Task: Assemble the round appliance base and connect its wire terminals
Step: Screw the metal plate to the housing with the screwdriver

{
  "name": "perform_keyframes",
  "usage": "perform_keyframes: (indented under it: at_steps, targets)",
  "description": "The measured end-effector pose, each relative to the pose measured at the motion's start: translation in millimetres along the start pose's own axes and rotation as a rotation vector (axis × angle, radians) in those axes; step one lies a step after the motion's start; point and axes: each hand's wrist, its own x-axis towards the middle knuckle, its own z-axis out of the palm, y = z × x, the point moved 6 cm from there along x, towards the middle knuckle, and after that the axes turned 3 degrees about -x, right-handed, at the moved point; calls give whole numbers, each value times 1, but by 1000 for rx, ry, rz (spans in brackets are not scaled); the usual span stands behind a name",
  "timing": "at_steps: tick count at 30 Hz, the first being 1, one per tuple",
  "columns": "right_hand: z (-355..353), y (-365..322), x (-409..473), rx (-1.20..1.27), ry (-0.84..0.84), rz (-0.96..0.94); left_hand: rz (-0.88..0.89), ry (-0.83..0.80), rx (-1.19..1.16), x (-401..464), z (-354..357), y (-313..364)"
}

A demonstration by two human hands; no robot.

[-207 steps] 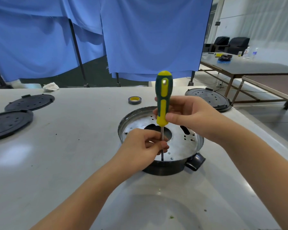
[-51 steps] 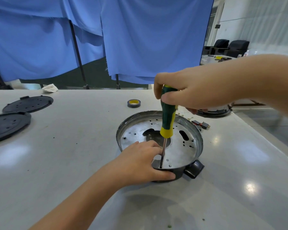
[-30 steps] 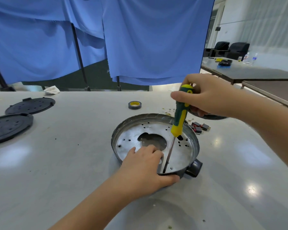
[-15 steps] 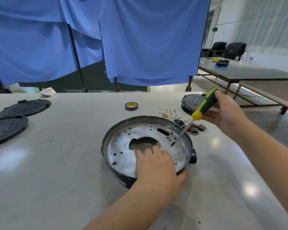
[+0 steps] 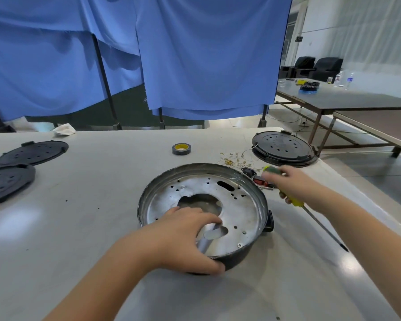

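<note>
The round appliance base (image 5: 241,205), a dark shell with a perforated silver plate inside, lies on the white table (image 5: 90,205) in front of me. My left hand (image 5: 185,239) grips its near rim, thumb outside and fingers on the plate. A screw head (image 5: 240,245) shows near the front right rim. To the right of the base, my right hand (image 5: 289,184) is closed around a green-and-yellow screwdriver (image 5: 320,224), whose shaft points down and right, close to the table. Small red and black terminal parts (image 5: 259,181) and loose brass terminals (image 5: 232,159) lie behind the base.
A black round cover (image 5: 284,148) sits at the back right near the table edge. Two more black covers (image 5: 31,152) (image 5: 7,181) lie at the far left. A tape roll (image 5: 181,148) stands behind the base. Blue curtains hang beyond the table.
My right hand has lifted the screwdriver out of the base and swung it to the right, tip now pointing away. My left hand has turned the base and shifted along its near rim.
</note>
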Motion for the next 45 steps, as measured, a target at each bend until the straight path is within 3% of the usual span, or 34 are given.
perform_keyframes:
  at_steps: [3, 5, 10, 26, 31, 35, 45]
  targets:
    - [17, 2, 6, -291, 66, -142, -1, 88, 13, 0, 4, 1]
    - [18, 4, 12, -372, 138, -139, -41, 108, 17, 0, 7, 0]
    - [21, 6, 28, -380, 159, -109, -132, 118, 63, 6, 12, -2]
    - [28, -8, 38, -369, 168, -264, -297, 165, 39, 30, 24, 4]
    - [30, 1, 40, -334, 171, -117, -354, 176, 22, 37, 28, 13]
    - [23, 13, 33, -374, 291, -80, -367, 192, 32, 38, 27, 14]
    - [18, 19, 9, -818, 326, -62, -368, 190, 27, 38, 26, 14]
